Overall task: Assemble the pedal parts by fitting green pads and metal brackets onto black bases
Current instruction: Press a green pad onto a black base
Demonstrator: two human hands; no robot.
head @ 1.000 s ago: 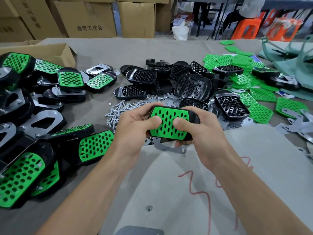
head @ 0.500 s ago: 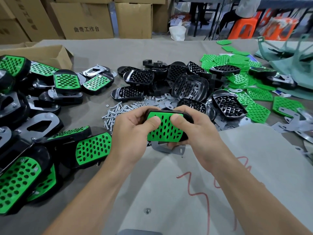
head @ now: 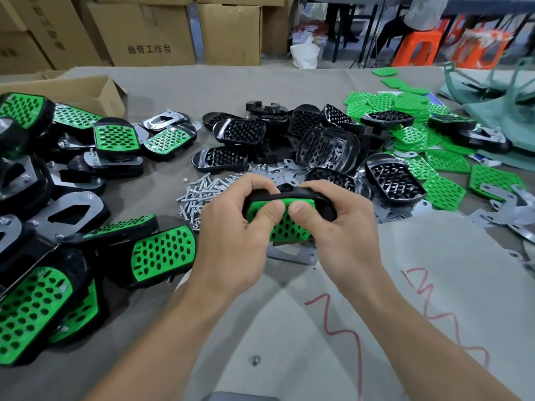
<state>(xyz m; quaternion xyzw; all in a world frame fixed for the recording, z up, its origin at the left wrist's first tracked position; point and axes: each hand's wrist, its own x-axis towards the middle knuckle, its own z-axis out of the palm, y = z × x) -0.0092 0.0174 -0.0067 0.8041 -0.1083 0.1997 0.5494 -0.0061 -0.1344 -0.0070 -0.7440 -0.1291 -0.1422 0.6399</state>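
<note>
Centre: left hand and right hand each grip one end of the black base, thumbs pressing the green pad into it. A metal bracket lies just beneath. The base looks rigid and the pad light and flexible, so hold by the base ends. Screws at 11 o'clock; bare bases at 12.

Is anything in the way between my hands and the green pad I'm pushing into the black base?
Nothing visible is in the way. The left hand and right hand both grip the black base, and each thumb presses straight on the green pad, which lies in the base.
</note>
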